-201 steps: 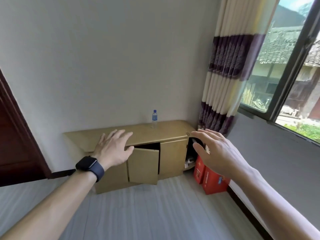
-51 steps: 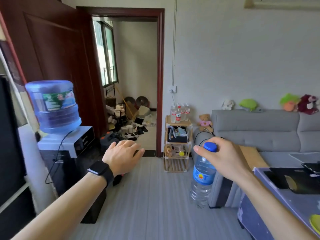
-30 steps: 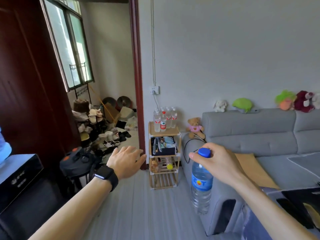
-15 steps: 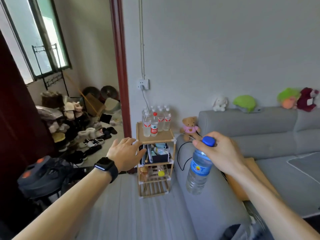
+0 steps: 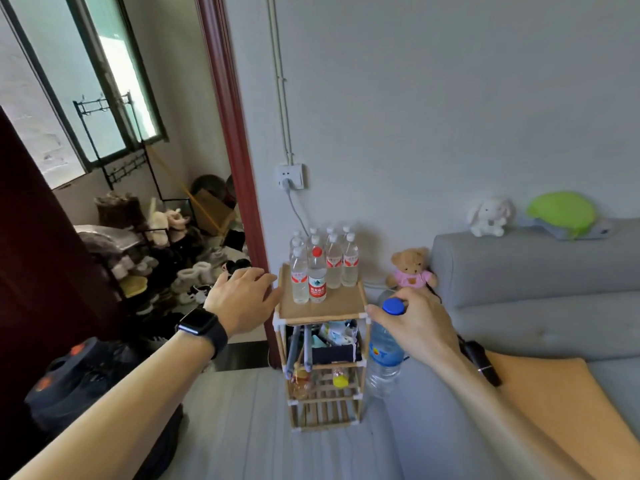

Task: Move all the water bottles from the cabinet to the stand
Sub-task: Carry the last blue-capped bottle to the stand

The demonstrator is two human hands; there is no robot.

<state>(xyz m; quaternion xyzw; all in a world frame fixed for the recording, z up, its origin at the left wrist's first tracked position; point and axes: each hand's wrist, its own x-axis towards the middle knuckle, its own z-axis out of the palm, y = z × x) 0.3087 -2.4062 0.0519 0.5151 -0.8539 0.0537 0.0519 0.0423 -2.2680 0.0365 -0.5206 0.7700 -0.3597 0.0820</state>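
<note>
I carry the blue-capped water bottle (image 5: 385,355) in my right hand (image 5: 417,325), gripped at the neck, just right of the stand (image 5: 322,311). My left hand (image 5: 242,299) is open, empty. Next I should lift it onto the free near part of the top shelf.

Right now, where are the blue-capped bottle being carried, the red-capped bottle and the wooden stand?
Blue-capped clear plastic bottle (image 5: 383,355): head view, labelled body.
Red-capped clear bottle (image 5: 317,277): head view, body.
Wooden tiered stand (image 5: 322,310): head view, bare top shelf.

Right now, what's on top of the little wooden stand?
A bunch of clear water bottles stands on the stand's top shelf; one has a red cap. The back bottles are partly hidden, so I can't count them all.
</note>
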